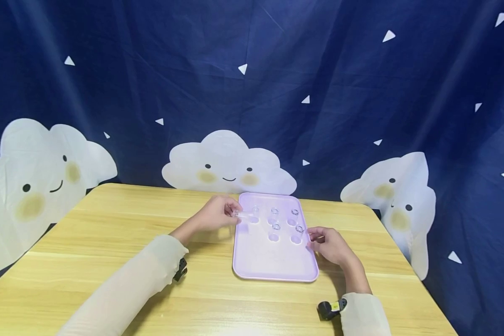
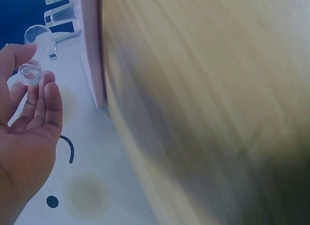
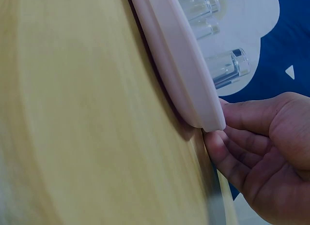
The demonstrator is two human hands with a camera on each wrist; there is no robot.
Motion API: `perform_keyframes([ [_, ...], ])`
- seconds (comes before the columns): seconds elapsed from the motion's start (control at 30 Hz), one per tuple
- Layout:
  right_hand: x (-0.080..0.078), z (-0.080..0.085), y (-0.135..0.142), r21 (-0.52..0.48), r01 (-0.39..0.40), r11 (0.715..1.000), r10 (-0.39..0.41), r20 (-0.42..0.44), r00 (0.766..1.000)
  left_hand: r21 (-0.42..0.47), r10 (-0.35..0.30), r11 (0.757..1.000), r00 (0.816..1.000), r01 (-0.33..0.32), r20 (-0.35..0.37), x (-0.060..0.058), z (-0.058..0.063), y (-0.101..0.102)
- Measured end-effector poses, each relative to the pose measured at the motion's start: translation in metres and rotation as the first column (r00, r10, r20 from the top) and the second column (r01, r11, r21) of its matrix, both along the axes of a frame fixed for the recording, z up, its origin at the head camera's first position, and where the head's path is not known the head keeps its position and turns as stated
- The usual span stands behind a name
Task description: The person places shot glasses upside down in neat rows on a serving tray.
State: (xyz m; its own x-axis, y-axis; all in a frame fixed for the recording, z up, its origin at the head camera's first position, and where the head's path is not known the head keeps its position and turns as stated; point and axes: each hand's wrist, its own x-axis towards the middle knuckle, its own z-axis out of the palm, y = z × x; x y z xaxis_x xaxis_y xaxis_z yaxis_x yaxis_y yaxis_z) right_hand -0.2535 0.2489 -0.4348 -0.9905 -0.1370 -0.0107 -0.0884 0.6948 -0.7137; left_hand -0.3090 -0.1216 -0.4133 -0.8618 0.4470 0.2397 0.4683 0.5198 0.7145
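A light purple tray (image 1: 273, 262) lies on the table with several small clear shot glasses (image 1: 274, 232) standing upright toward its far half. My left hand (image 1: 216, 213) pinches another shot glass (image 2: 30, 74) between thumb and fingers, tipped on its side over the tray's left edge. Its round end faces the left wrist camera. At the tray's right edge is my right hand (image 1: 329, 244). In the right wrist view, the thumb touches the tray rim (image 3: 213, 119) and the fingers curl close below it, pinching the edge.
The wooden table (image 1: 201, 298) surrounds the tray, whose far end reaches the table's back edge. Behind hangs a dark blue curtain (image 1: 201, 93) printed with white clouds and triangles. Both wrists wear small black cameras, such as the right wrist camera (image 1: 329, 310).
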Motion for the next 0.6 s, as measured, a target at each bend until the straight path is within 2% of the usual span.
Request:
perform_keyframes([
  [0.6, 0.0001, 0.002, -0.0017, -0.014, 0.007, 1.0, -0.007, 0.008, 1.0, -0.032, -0.023, 0.999, 1.0, 0.023, -0.001, 0.0018, 0.0001, 0.0089],
])
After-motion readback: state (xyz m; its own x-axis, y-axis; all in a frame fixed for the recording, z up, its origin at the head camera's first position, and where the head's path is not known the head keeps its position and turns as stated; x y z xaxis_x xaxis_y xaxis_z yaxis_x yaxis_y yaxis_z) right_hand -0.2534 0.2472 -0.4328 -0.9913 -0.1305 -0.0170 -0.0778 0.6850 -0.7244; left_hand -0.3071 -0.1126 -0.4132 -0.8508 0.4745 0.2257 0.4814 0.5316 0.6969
